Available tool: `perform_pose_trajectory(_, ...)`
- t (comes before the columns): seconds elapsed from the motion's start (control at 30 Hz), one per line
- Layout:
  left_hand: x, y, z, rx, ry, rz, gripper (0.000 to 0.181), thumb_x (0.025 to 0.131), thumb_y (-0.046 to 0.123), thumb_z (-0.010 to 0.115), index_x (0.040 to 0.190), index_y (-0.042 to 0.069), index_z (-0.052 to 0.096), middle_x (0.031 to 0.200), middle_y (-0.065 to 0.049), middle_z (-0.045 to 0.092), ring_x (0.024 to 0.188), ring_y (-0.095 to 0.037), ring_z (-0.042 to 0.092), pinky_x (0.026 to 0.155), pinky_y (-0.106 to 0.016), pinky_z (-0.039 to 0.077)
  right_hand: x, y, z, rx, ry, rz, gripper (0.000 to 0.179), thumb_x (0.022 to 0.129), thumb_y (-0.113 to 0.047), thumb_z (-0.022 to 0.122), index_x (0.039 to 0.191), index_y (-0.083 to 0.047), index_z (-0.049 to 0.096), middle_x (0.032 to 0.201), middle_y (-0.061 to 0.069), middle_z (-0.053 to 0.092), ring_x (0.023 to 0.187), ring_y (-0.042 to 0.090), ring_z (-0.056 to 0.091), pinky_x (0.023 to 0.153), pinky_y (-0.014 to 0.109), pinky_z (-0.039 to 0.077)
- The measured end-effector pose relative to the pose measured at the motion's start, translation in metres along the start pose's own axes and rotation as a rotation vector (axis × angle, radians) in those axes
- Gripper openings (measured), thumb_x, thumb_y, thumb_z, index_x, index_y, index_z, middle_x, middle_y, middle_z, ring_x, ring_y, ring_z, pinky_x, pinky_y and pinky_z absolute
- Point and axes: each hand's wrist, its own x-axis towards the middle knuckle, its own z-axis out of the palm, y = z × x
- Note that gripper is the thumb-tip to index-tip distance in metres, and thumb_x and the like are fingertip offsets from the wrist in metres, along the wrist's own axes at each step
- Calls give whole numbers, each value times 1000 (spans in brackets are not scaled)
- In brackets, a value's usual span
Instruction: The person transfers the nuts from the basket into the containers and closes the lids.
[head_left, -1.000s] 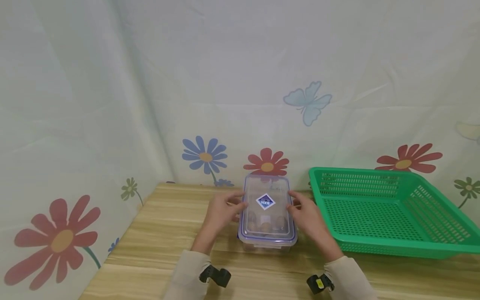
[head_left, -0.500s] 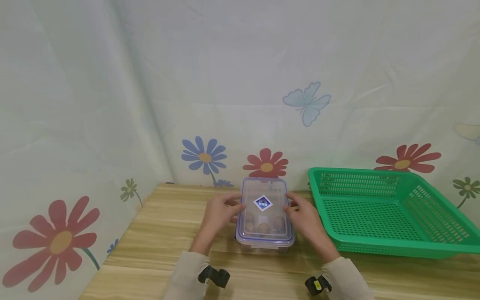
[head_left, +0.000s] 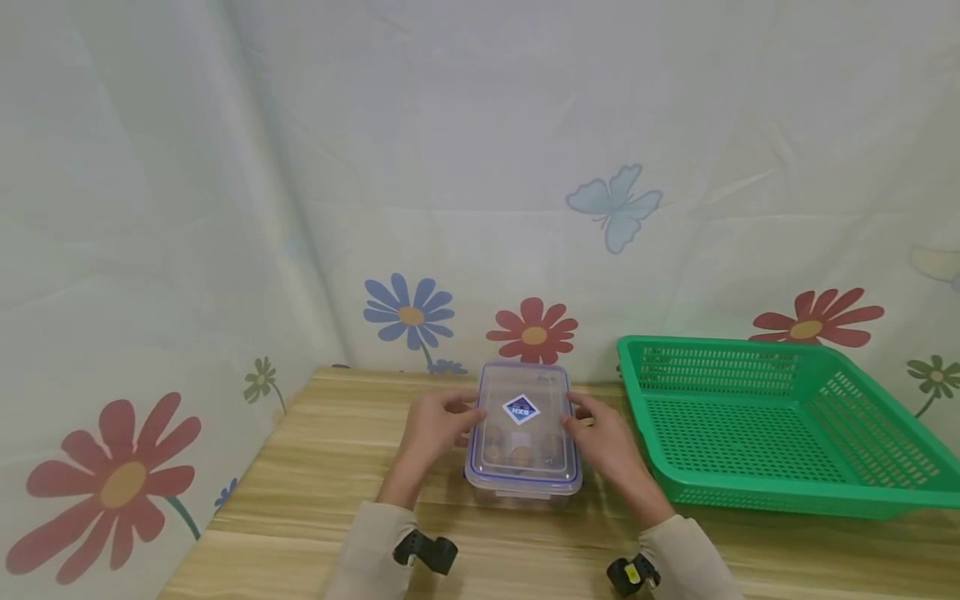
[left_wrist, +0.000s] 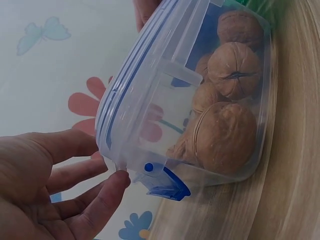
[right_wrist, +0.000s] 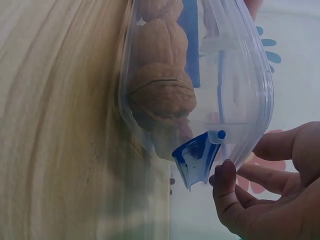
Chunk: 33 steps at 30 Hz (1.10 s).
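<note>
A clear plastic food container (head_left: 522,492) stands on the wooden table, its lid (head_left: 517,379) on top with a blue seal and a diamond sticker. Several walnuts (left_wrist: 227,137) lie inside. On the left side, my left hand (head_left: 437,425) pinches the lid's edge between thumb and fingers. Opposite it, my right hand (head_left: 603,433) pinches the right edge in the same way. A blue side latch (left_wrist: 167,182) hangs swung out in the left wrist view. Another blue latch (right_wrist: 197,152) stands outward in the right wrist view, close to a fingertip.
A green perforated basket (head_left: 750,483) stands right of the container, close to my right hand. Behind the table hangs a pale curtain (head_left: 480,167) with flowers and a butterfly. The wooden table (head_left: 300,500) extends left of and in front of the container.
The container and lid have shifted slightly left and a little toward me, with both hands moving along. The grip on the lid's edges looks the same.
</note>
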Motion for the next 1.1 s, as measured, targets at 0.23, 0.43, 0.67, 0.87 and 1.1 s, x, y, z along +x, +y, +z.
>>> perform_pose_trajectory(0.23,0,-2,0,8,-19,-31,34,93,6,81,124,-6,75,102,-22,77,73,-26,76,61,-36,67,0,2,1,10,-7,-5,44,105,-12,65,147,2,59,127,29,66,106,40,68,90,53,63)
perform_pose_trajectory(0.43,2,-5,0,8,-26,-54,34,93,6,80,125,-4,75,104,-21,77,71,-24,75,62,-36,67,0,3,2,46,-14,17,46,106,-12,66,149,0,58,131,29,64,109,41,67,91,53,63)
perform_pose_trajectory(0.67,3,-10,-1,-61,-48,-81,36,94,6,80,128,-4,73,107,-20,76,83,-25,75,66,-37,67,-1,5,3,138,-16,55,48,106,-13,67,151,-2,57,134,29,62,111,41,65,95,54,62)
perform_pose_trajectory(0.87,5,-14,0,-110,-52,-89,37,94,5,79,129,-6,72,109,-23,75,85,-28,75,65,-38,68,-1,7,5,176,-5,74,48,106,-15,68,151,-3,57,132,29,61,110,40,64,98,56,60)
perform_pose_trajectory(1.1,5,-20,-1,-138,-53,-117,40,94,9,81,131,-2,72,115,-23,74,89,-28,75,70,-42,68,0,10,7,190,0,84,48,105,-15,69,151,-5,57,131,28,62,109,40,63,97,54,60)
